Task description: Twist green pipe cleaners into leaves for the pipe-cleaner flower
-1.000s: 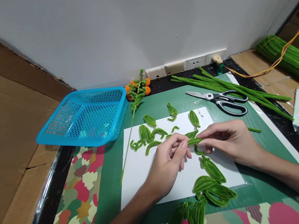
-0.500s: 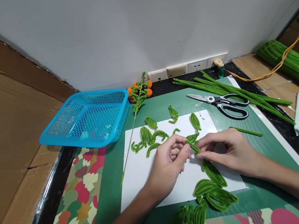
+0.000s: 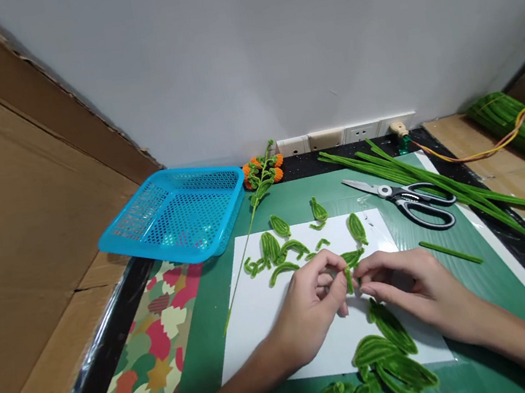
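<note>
Blue mesh basket (image 3: 177,213), black-handled scissors (image 3: 402,197), orange flower sprig (image 3: 262,171), wall sockets (image 3: 346,135), green mat (image 3: 293,194)

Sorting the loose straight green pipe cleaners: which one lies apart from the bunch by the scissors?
The short straight piece on the green mat, nearer the right hand. It lies alone below the scissors; the others are bunched behind them.
</note>
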Available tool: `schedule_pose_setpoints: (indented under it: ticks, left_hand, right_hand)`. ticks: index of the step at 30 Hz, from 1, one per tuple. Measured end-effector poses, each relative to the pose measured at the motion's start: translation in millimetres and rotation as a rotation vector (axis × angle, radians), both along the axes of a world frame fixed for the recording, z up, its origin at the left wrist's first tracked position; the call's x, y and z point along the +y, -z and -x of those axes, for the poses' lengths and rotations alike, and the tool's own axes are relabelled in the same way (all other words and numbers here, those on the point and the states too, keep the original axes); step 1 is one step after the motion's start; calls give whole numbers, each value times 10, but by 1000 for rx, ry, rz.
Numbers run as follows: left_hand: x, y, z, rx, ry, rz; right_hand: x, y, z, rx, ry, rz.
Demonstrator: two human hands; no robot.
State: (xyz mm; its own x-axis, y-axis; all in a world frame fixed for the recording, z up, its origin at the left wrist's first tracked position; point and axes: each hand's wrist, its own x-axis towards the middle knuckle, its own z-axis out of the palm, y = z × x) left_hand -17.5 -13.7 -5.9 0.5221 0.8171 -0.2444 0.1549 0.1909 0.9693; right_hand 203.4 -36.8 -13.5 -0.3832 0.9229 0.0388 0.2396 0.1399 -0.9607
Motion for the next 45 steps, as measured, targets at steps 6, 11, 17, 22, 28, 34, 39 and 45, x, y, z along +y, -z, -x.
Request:
schedule_pose_setpoints:
  ticks: [6,11,17,22,28,34,39,45]
  left_hand:
    - [-24,-29,-26,-25,1,6]
    - [-40,-24,-44,-27,-16,11]
    - [0,1,-9,10,-82,-36]
    - [61,13,8,-37,-147,-35]
    - [39,27,4,-43,-124,-16]
    - [37,-22,16,-19,-95,-22]
    - [-40,-31,5,95,12,-83]
    - [-84,6,-43,66,-30,-71]
  right_hand:
    - [-22,46,20,-3,-3,-9]
    - [-7,85,14,-23,4,-42]
    - [-16,50,-4,-102,-36,-125]
    - [-17,-13,0,-144,-163,-251]
    - [0,44,-5,-111,-102,-443]
    - [-33,56,-43,-38,200,-467]
    - [-53,73,-19,-69,200,-673]
    - [-8,74,34,-166,109,-692]
